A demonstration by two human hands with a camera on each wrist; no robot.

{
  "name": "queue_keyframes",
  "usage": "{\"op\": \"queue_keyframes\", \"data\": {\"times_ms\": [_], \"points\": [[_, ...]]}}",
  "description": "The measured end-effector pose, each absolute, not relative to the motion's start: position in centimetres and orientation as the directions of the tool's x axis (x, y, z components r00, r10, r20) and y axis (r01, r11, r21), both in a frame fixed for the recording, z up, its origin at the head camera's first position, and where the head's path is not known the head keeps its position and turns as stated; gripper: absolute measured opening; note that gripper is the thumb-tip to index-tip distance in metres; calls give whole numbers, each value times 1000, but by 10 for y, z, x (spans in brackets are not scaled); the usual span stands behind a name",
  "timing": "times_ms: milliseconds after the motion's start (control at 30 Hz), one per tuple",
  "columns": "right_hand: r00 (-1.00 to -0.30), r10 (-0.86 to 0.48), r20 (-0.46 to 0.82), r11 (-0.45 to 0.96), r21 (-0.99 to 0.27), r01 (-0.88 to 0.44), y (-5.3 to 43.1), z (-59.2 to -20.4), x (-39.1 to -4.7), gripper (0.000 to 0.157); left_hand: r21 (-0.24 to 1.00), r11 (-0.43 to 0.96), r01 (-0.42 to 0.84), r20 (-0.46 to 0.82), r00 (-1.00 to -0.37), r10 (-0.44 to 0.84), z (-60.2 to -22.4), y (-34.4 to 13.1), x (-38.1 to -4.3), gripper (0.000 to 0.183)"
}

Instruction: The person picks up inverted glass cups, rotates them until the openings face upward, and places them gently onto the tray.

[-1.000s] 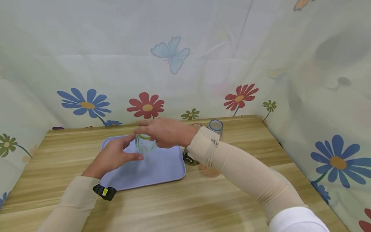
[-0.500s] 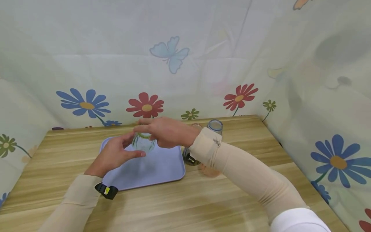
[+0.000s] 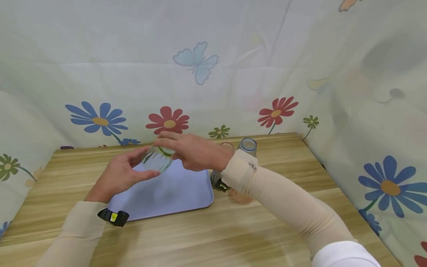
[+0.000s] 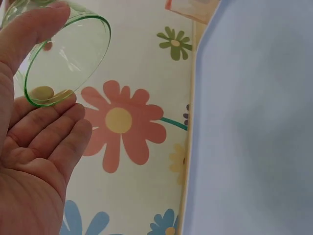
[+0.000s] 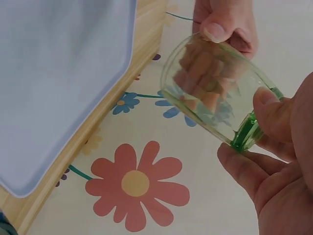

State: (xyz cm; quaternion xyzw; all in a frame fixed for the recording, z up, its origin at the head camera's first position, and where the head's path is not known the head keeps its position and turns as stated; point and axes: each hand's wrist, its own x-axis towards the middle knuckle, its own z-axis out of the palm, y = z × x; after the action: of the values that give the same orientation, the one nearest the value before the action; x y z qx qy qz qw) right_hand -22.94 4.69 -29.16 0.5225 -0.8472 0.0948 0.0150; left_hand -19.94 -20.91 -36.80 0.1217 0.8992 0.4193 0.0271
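Note:
A clear green-tinted drinking glass (image 3: pixel 154 161) is held tilted above a light blue tray (image 3: pixel 173 194), between both hands. My right hand (image 3: pixel 193 151) grips the thick green base (image 5: pixel 247 134) with thumb and fingers. At the open end, my left hand (image 3: pixel 118 174) pinches the glass, its thumb on one side of the rim and its fingers on the other. In the right wrist view the left hand's fingers show through the glass wall. The left wrist view looks at the open rim (image 4: pixel 105 36).
Behind the right forearm stand a blue-rimmed glass (image 3: pixel 248 146), a pink-rimmed glass (image 3: pixel 227 146) and an orange-tinted glass (image 3: pixel 242 198), all partly hidden. The wooden table (image 3: pixel 200 237) ends at a flowered curtain (image 3: pixel 227 85) at the back and sides.
The glass has moved left and tilted further, its open end swinging toward the left hand. The left hand shifted slightly left with it; the right hand stayed nearly in place.

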Motion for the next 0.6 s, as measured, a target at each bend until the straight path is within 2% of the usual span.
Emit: {"op": "queue_keyframes", "data": {"times_ms": [600], "points": [[-443,-827,345,390,-214,-896,62,-311,-229,54,800,543,254,147,-961,233,-353,-213,-202,91]]}}
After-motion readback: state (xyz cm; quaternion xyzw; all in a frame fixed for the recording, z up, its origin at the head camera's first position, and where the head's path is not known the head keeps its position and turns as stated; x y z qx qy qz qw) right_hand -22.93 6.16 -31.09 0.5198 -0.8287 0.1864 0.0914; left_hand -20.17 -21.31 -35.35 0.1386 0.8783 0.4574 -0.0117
